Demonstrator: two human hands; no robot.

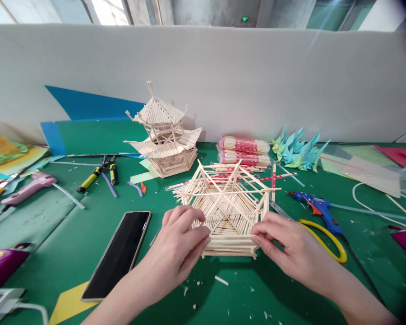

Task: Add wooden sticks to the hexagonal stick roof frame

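Note:
A six-sided pavilion frame (223, 216) built from thin wooden sticks stands in front of me, its roof sticks crossing like a star. Along its front side lies a wooden stick (230, 236), laid across the top of the stacked sticks there. At this stick's left end, my left hand (186, 239) is closed, thumb and fingers pinched together. My right hand (284, 243) pinches the other end near the front right corner. The fingertips partly hide both front corners. Behind stands a two-tiered stick pagoda (167, 135).
Wrapped stick bundles (244, 151) lie behind the frame, beside blue folded paper (301, 146). A blue glue gun (316, 207) and yellow-handled scissors (336, 246) are at right. Left are a phone (118, 253), pliers (91, 178) and a pink glue gun (32, 187). A white partition (203, 81) rises behind.

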